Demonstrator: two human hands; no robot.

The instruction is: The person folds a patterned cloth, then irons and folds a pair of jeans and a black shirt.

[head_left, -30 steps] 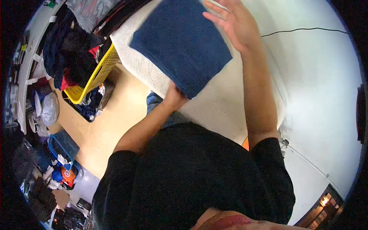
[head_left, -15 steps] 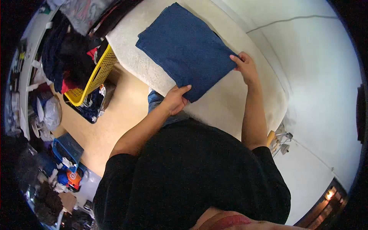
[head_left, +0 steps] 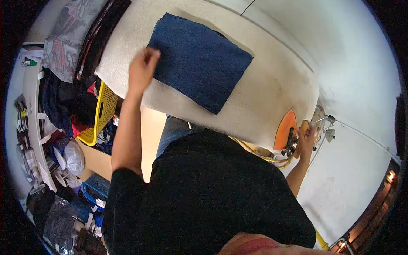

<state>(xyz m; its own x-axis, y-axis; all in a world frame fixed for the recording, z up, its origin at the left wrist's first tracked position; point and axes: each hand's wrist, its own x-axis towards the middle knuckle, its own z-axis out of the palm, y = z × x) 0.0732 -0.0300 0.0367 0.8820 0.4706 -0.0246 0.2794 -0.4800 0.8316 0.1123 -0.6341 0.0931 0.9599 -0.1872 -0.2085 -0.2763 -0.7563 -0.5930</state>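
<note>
A folded piece of dark blue denim (head_left: 199,61) lies flat on a pale, cloth-covered ironing board (head_left: 272,80). My left hand (head_left: 143,68) is at the denim's left edge, its fingers curled and blurred by motion. Whether it pinches the cloth I cannot make out. Over at the board's right end, my right hand (head_left: 307,138) is closed around the light wooden handle of an iron (head_left: 286,129). The iron is tipped so that its orange sole faces the board's middle.
Yellowish hoses (head_left: 255,153) run by the board's near edge below the iron. A yellow basket (head_left: 104,110) full of dark clothes stands at the left, near a shelf (head_left: 32,93) of mixed items. Grey printed and dark garments (head_left: 66,51) lie at the upper left. A white wall (head_left: 361,85) rises behind.
Both hands have let go of the denim's near corners, and it now lies on the board. My left hand moved up and left; my right hand moved down and right onto the iron.
</note>
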